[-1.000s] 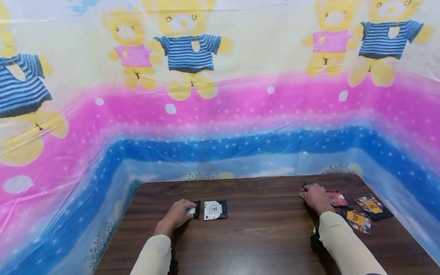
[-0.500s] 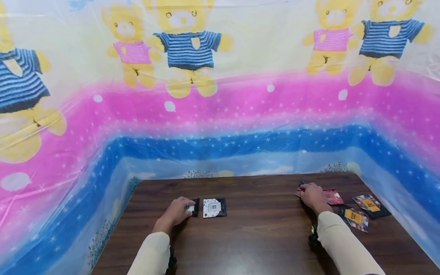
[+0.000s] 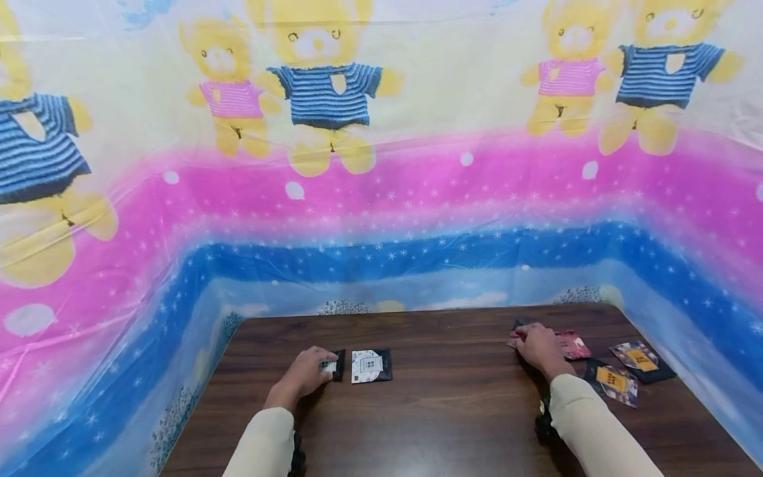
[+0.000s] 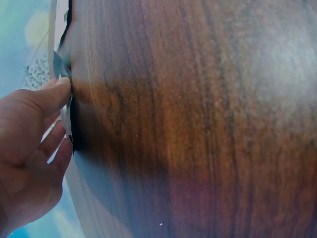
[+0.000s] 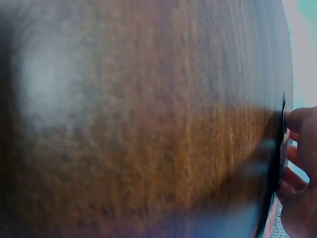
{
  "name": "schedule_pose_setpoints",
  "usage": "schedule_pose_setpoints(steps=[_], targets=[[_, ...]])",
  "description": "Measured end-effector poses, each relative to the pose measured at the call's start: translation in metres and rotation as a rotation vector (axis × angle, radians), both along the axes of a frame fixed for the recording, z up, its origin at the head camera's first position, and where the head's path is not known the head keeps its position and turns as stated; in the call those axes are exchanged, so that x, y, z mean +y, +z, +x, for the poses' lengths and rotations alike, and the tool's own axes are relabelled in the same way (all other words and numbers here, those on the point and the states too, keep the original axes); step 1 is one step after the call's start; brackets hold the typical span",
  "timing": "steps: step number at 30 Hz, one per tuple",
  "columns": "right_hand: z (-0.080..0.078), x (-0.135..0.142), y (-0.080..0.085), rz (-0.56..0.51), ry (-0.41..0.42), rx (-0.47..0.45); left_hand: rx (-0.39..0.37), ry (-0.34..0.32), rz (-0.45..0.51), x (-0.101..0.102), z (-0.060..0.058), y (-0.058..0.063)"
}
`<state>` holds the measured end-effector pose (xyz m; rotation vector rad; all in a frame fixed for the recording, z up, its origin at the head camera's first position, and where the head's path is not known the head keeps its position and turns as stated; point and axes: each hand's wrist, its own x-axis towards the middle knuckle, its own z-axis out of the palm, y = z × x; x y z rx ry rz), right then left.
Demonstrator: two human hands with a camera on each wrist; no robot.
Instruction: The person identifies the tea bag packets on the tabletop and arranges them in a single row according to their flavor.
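Note:
On the left of the wooden table, my left hand [image 3: 306, 372] pinches a small flat black-and-white packet [image 3: 338, 366]. In the left wrist view the thumb [image 4: 63, 85] presses on its near edge, with the other fingers reaching over it. A matching white packet with a black edge [image 3: 369, 366] lies just right of it. Toward the far right, my right hand [image 3: 541, 349] pinches a pink-and-black packet [image 3: 516, 332], partly hidden under the fingers. The right wrist view shows the thumb [image 5: 293, 119] on that packet's edge. A second pink packet [image 3: 573, 344] lies beside this hand.
Two dark packets with orange labels, one nearer [image 3: 614, 381] and one farther right [image 3: 642, 361], lie by the right forearm. A printed bear cloth [image 3: 417, 199] hangs behind and around the brown table [image 3: 429, 411].
My right hand and the pink packets have shifted slightly left. The left hand stays on its packet in the same place. The head view has moved a little.

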<state>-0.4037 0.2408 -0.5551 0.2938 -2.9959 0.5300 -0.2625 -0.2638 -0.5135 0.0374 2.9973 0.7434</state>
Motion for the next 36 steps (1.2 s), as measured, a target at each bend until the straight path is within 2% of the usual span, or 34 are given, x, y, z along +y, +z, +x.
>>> schedule_pose_setpoints(steps=[8, 13, 20, 25, 36], targets=[[0.004, -0.008, -0.002, -0.021, 0.042, 0.053, 0.005, -0.006, -0.005, 0.0, -0.001, -0.002], [0.007, -0.016, -0.004, -0.04, 0.065, 0.056, -0.004, -0.008, -0.002, 0.0, 0.001, -0.001], [0.008, -0.027, -0.005, 0.052, 0.133, 0.1, 0.004, -0.006, 0.001, 0.001, 0.0, 0.0], [0.011, -0.035, -0.005, 0.059, 0.157, 0.106, -0.002, -0.011, 0.0, 0.001, 0.0, -0.002], [0.018, -0.058, 0.005, 0.135, 0.194, 0.068, 0.007, 0.003, 0.006, 0.0, 0.0, -0.002]])
